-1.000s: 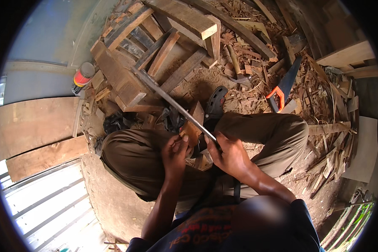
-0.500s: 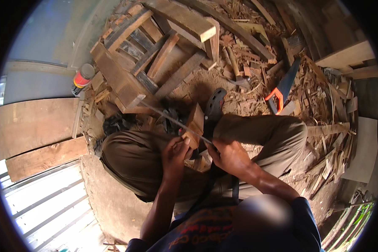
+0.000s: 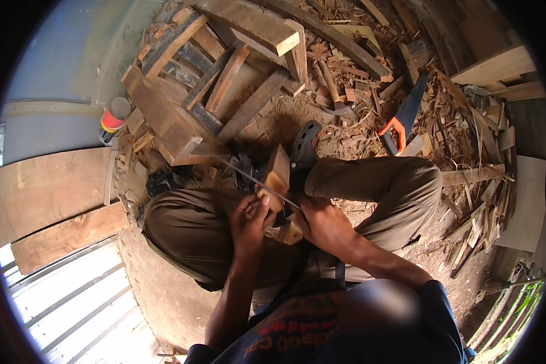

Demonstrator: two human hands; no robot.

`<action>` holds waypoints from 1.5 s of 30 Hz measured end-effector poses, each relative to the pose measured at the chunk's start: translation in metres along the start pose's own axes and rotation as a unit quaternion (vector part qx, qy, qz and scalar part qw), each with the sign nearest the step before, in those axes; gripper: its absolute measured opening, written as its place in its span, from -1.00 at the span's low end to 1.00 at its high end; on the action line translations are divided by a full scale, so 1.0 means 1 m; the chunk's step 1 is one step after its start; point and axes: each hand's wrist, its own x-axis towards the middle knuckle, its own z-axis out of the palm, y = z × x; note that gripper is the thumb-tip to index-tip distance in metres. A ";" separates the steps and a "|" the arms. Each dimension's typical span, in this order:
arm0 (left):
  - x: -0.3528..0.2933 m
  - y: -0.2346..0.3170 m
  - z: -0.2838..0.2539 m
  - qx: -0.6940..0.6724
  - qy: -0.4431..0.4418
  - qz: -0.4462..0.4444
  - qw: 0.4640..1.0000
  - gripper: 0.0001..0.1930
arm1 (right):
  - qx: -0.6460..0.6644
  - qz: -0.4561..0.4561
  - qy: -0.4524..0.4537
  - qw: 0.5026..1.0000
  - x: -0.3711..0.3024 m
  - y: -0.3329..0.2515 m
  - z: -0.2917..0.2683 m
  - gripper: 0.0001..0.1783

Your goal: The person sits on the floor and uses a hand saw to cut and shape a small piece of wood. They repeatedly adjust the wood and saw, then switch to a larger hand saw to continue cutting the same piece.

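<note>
A brown wooden block (image 3: pixel 278 162) stands tilted between my bent legs, its pale cut end toward me. My left hand (image 3: pixel 249 221) is closed on the near end, thumb and fingers at the block's left side. Across that end lies a long, thin metal file (image 3: pixel 244 172), slanting from far left to near right. My right hand (image 3: pixel 326 223) is wrapped round the file's near end, so its handle is hidden. The file's far tip is hard to make out against the wooden frame behind it.
Ahead stands a wooden frame (image 3: pixel 164 115) of thick boards. A handsaw with an orange handle (image 3: pixel 394 130) lies on wood scraps to the right. A red and black can (image 3: pixel 114 115) stands at the left. My shoe (image 3: pixel 306 142) is just beyond the block.
The whole view has shifted slightly, the surroundings moving up and left. Both hands keep their grips; the file still lies across the block's end, with my right hand slightly farther left.
</note>
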 end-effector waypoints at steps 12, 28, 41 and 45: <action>-0.003 0.001 0.001 0.011 0.018 0.009 1.000 -0.66 | 0.020 0.013 -0.032 0.999 0.014 0.005 -0.005 -0.82; 0.001 -0.013 0.009 0.052 0.037 0.095 0.993 -0.69 | 0.036 0.037 -0.011 0.999 0.013 0.013 0.006 -0.77; 0.004 -0.009 0.004 0.016 0.049 0.072 0.996 -0.68 | 0.022 0.012 0.006 1.000 0.012 0.013 -0.005 -0.80; 0.013 -0.002 0.012 -0.013 0.055 0.080 0.995 -0.65 | 0.122 0.003 0.089 0.988 0.018 -0.014 -0.016 -0.78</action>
